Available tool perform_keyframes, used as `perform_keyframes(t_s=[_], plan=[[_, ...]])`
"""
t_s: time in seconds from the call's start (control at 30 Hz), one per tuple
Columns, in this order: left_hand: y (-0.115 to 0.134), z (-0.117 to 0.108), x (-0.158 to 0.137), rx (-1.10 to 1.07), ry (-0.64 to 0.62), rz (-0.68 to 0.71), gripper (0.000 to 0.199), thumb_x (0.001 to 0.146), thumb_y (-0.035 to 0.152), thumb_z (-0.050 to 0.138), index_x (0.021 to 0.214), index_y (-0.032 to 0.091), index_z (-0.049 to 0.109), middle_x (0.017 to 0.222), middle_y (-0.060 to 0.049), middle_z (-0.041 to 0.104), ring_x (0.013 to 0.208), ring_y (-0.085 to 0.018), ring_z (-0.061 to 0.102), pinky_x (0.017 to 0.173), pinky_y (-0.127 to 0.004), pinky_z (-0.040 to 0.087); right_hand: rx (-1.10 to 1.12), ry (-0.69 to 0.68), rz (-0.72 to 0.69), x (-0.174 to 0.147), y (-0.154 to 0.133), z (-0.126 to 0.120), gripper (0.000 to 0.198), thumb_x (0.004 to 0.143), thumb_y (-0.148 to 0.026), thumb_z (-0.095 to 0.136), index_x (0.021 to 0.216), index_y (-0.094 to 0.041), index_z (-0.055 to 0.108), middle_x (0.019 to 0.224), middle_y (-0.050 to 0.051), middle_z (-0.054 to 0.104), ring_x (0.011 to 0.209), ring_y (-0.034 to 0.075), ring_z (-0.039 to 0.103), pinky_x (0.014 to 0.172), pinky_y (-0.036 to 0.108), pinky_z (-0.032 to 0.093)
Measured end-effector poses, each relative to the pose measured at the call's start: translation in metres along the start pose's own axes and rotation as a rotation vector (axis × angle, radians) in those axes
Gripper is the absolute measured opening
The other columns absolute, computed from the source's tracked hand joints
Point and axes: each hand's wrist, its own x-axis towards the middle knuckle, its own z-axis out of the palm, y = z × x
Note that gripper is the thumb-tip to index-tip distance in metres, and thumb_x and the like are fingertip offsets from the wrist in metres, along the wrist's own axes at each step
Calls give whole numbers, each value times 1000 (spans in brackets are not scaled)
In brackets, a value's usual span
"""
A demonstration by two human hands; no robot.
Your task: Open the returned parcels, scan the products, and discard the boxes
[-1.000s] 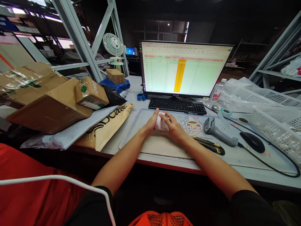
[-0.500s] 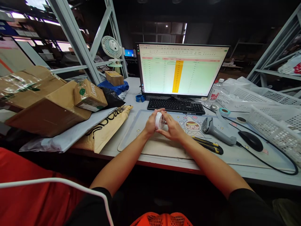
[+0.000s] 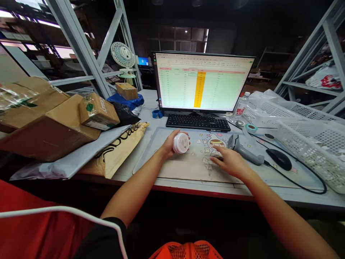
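Observation:
A round, pale jar [image 3: 180,143] with a printed label on its flat face sits in my left hand [image 3: 169,144]. That hand's fingers wrap round it from behind, just above the desk mat [image 3: 183,167]. To the right, my right hand [image 3: 231,160] is low over the mat, thumb and fingers apart. A thin dark tip, seemingly a utility knife's end [image 3: 217,157], shows between its thumb and fingers; the hand covers the rest. Close beyond the right hand lies a grey barcode scanner [image 3: 245,151].
A keyboard [image 3: 198,122] and a monitor [image 3: 202,82] stand behind the mat. Cardboard boxes [image 3: 54,126] and mailer bags [image 3: 121,151] crowd the left. On the right are a mouse [image 3: 279,159], a looping cable, tape rolls and white baskets [image 3: 304,140].
My right hand has let go of the jar and moved right, over the utility knives. My left hand keeps the jar, whose flat face is now turned more toward me.

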Motion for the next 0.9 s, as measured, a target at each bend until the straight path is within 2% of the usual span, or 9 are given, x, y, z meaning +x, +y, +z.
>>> perform_keyframes(t_s=[0.13, 0.2, 0.27, 0.33, 0.43, 0.53, 0.67, 0.8, 0.9], plan=[[-10, -2, 7, 22, -159, -4, 42, 86, 52, 70, 105, 14, 72, 101, -14, 73, 85, -30, 73, 69, -43, 63, -156, 199, 236, -33, 82, -11, 54, 103, -46, 53, 145, -14, 63, 142, 19, 65, 130, 37, 62, 111, 49, 51], [-14, -3, 10, 30, -220, -6, 43, 83, 51, 71, 105, 15, 73, 103, -13, 72, 88, -31, 73, 71, -45, 63, -230, 139, 331, -30, 106, -10, 63, 101, -42, 55, 153, -6, 53, 148, 23, 60, 135, 39, 58, 115, 50, 46], [-17, -4, 11, 30, -265, -10, 42, 81, 50, 71, 105, 16, 73, 103, -13, 72, 90, -31, 72, 72, -45, 63, -272, 9, 402, -19, 115, -7, 70, 100, -38, 56, 159, -2, 44, 151, 25, 57, 136, 40, 57, 113, 50, 47], [-19, -5, 12, 24, -289, -16, 41, 80, 49, 72, 105, 16, 72, 103, -13, 72, 91, -31, 72, 73, -45, 63, -300, -62, 440, -5, 111, -6, 68, 98, -33, 56, 159, -4, 44, 149, 24, 59, 134, 39, 59, 106, 47, 50], [-21, -6, 13, 12, -287, -15, 42, 78, 49, 73, 104, 16, 71, 102, -13, 72, 89, -30, 71, 71, -44, 62, -296, -75, 458, 7, 90, -16, 48, 96, -30, 57, 138, -8, 63, 127, 22, 71, 118, 38, 68, 92, 43, 53], [-22, -7, 14, 7, -277, -16, 43, 76, 50, 75, 102, 16, 71, 101, -13, 71, 88, -29, 71, 69, -43, 62, -48, -96, 269, 2, 59, -35, 30, 89, -32, 66, 112, -15, 75, 102, 13, 78, 97, 32, 73, 83, 38, 54], [-23, -5, 13, 4, -324, -28, 44, 75, 51, 77, 101, 16, 72, 102, -13, 71, 89, -30, 70, 69, -42, 62, 345, -115, -81, -10, 14, -51, 30, 82, -32, 74, 110, -22, 79, 105, 3, 80, 96, 27, 74, 88, 35, 57], [-24, -5, 11, -6, -342, -27, 44, 76, 51, 77, 100, 15, 72, 101, -13, 71, 87, -29, 71, 69, -41, 62, 365, -102, -123, -10, -10, -51, 29, 82, -30, 73, 110, -24, 79, 105, 2, 80, 96, 27, 74, 88, 36, 57], [-24, -7, 10, -23, -328, -32, 46, 77, 52, 77, 104, 15, 72, 106, -14, 73, 90, -30, 73, 72, -43, 63, 359, -89, -103, -6, -4, -47, 28, 83, -33, 72, 108, -22, 78, 103, 4, 80, 93, 28, 73, 85, 37, 57]])
